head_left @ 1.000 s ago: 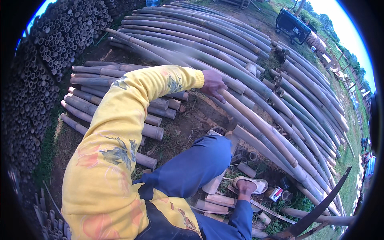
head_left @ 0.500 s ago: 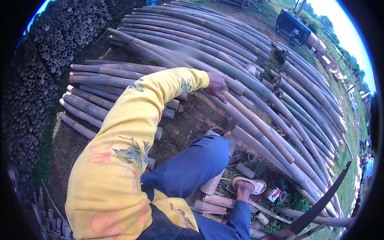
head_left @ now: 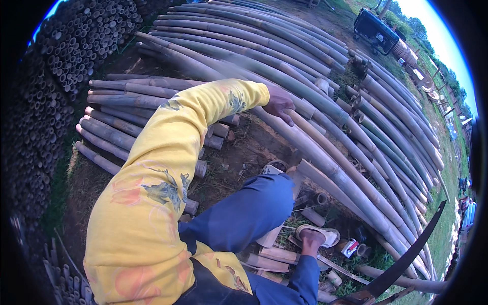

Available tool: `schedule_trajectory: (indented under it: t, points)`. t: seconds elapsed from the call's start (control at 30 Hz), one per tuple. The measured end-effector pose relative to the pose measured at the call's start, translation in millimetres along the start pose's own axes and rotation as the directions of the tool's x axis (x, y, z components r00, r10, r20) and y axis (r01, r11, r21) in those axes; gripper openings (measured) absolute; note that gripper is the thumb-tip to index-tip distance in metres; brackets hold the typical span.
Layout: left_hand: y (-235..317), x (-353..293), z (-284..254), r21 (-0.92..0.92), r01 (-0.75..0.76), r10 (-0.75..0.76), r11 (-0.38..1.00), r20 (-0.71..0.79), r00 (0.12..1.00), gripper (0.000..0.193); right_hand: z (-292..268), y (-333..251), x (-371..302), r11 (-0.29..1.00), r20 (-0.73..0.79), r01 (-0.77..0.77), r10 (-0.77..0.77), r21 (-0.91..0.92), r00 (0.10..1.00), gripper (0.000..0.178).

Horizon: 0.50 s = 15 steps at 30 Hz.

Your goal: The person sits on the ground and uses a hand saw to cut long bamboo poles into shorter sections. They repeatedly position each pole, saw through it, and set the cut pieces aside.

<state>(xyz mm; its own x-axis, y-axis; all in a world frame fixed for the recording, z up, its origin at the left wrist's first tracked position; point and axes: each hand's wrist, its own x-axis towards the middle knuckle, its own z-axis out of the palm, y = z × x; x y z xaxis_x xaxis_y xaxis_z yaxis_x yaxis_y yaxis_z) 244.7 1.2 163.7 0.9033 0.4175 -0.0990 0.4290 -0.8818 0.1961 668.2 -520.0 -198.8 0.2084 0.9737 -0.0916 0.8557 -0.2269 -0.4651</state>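
My left hand [head_left: 278, 104], at the end of a yellow patterned sleeve [head_left: 168, 152], is closed over the upper part of a slim tan bamboo pole [head_left: 338, 158]. That pole slants down to the right, lying along a thicker grey bamboo pole [head_left: 325, 170]. A hand saw with a dark curved blade [head_left: 409, 258] rises at the lower right, its wooden handle partly cut off by the frame edge. My right hand does not show, so what it holds is hidden. Short split bamboo pieces [head_left: 267, 262] lie by my sandalled foot [head_left: 317, 236].
Long bamboo poles [head_left: 244, 38] cover the ground ahead and to the right. Shorter poles [head_left: 117, 129] lie at left, before a tall stack of bamboo ends [head_left: 91, 46]. A dark generator-like machine [head_left: 375, 30] stands far right. A red-and-white packet [head_left: 349, 248] lies near my foot.
My left hand has shifted slightly right and down. The slim bamboo pole has slid toward the lower right, its far end now farther down. The saw has barely moved.
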Motion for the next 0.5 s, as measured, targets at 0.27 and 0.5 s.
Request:
schedule_trajectory:
  t: [0.27, 0.5]
  points:
    - [50.0, 27.0, -7.1, -0.012, -0.022, 0.023, 1.0, 0.058, 0.998, 0.081, -16.2, -8.8, -0.8, 0.981, 0.129, 0.07, -0.047, -0.181, 0.99, 0.042]
    - [-2.3, 7.6, -8.6, 0.013, 0.063, -0.064, 0.998, 0.087, 0.994, 0.082, -20.1, -18.7, -6.1, 0.955, 0.223, 0.068, -0.002, -0.287, 0.975, 0.037]
